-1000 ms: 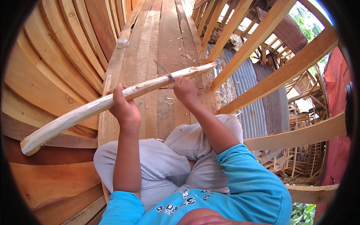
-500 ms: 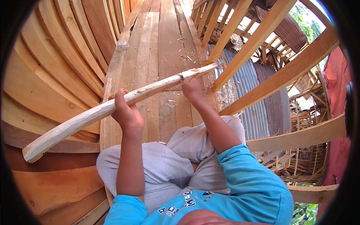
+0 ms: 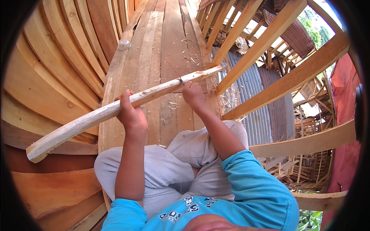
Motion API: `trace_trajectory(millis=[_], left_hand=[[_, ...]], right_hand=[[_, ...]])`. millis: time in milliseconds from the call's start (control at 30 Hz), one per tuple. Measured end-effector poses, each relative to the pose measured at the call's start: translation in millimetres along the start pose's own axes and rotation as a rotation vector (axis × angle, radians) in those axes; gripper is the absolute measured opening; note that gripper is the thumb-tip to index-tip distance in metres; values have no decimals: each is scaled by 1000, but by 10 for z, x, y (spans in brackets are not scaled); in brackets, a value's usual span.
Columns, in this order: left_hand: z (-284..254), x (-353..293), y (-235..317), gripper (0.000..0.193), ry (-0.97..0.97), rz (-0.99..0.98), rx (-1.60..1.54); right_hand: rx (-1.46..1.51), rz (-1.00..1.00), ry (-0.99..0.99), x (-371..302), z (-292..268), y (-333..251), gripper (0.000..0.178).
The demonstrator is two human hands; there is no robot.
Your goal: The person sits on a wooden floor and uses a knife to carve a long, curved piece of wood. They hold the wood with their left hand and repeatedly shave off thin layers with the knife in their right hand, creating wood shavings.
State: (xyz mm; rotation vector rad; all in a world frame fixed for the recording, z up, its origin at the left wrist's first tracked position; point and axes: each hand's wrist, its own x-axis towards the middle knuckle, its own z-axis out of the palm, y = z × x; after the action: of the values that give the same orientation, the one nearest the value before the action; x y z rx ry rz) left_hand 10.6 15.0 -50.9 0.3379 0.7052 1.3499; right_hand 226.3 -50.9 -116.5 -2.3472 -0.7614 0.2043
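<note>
A long pale wooden pole (image 3: 86, 116), stripped of bark and slightly curved, lies slantwise before me, its thick end at the lower left and its thin end at the upper right. Near its middle, my left hand (image 3: 132, 113) is wrapped round it from below. My right hand (image 3: 193, 94) is closed in a fist by the thinner part. From that fist a small dark blade (image 3: 181, 80) sticks out against the pole; its handle is hidden by my fingers. A notch-like cut (image 3: 199, 72) shows near the thin end.
I sit cross-legged on a plank floor (image 3: 169, 46) strewn with wood shavings (image 3: 189, 59). Wooden boards (image 3: 50, 84) wall the left side. Slatted railing beams (image 3: 287, 79) stand close on the right, with corrugated metal sheets (image 3: 250, 96) beyond. A small clear object (image 3: 124, 45) lies by the left wall.
My right hand has slid a little to the left and nearer along the pole with the blade. The left hand keeps its hold, and the whole view has shifted slightly.
</note>
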Motion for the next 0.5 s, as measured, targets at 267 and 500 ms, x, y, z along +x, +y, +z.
trace_trajectory(millis=[267, 500], left_hand=[[-115, 211, -367, 25, 47, -184, 33], [-6, 164, -650, 27, -10, -190, -1]], right_hand=[[-110, -42, 100, 144, 47, 143, 51], [-228, -86, 211, 370, 58, 475, 51]])
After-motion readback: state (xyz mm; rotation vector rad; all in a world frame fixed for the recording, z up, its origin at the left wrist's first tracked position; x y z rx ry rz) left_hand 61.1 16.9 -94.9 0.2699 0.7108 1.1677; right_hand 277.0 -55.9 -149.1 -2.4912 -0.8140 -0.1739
